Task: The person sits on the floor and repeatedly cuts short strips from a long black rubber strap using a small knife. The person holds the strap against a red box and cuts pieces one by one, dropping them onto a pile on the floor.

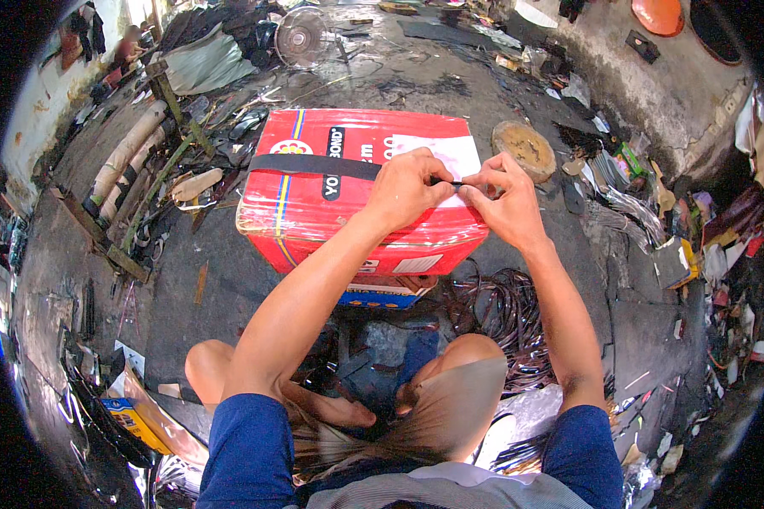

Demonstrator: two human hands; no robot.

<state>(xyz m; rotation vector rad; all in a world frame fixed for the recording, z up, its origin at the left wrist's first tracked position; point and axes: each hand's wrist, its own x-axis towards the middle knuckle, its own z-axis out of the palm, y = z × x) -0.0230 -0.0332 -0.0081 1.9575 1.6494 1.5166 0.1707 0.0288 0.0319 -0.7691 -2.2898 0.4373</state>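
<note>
A red cardboard box wrapped in shiny clear tape stands in front of me. Across its top runs a flat black strap, from the left edge to under my left hand. Over the right part of the top, that hand's thumb and fingers pinch a thin black strip. My right hand is closed on the strip's other side, fingertips close to the left ones. Whether the strip and the strap are one piece is hidden by my left hand. Beneath the red box, a blue box shows in part.
Right of my knee lies a coil of dark, shiny strips. A round wooden block sits beyond the box's right corner. At left are long rolls and a wooden frame. A fan stands far back; scraps line the right wall.
</note>
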